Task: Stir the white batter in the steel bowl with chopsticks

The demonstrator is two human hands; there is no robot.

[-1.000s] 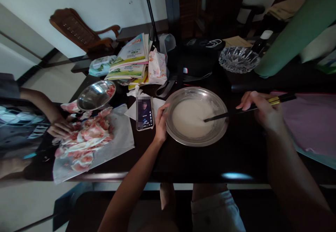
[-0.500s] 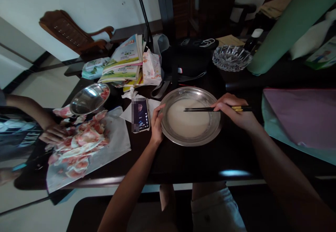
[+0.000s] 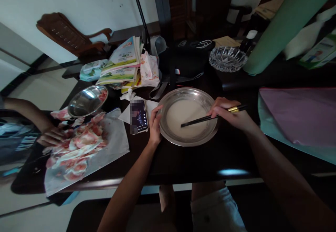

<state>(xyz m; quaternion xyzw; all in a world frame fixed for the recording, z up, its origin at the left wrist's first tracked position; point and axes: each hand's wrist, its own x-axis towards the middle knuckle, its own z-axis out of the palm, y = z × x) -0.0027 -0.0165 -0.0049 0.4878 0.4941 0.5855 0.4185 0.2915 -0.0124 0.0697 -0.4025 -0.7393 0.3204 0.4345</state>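
Stirring step, as I judge it from nearby: right hand point(image 3: 226, 111) grasping black chopsticks point(image 3: 196, 121), tips at the whitish liquid point(image 3: 182, 111) inside the steel basin point(image 3: 187, 142) on the dark table point(image 3: 183, 165); left hand point(image 3: 155, 121) against the basin's left rim, grip unclear. Further strokes would call for a steadied basin.

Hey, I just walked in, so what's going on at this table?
Someone seated here holds black chopsticks in the right hand, their tips at the pale liquid in a metal bowl. The left hand is on the bowl's left rim, beside a smartphone with its screen lit. Farther left, another person's hand is at a heap of raw meat on a plastic sheet, with a second metal bowl behind holding some meat.
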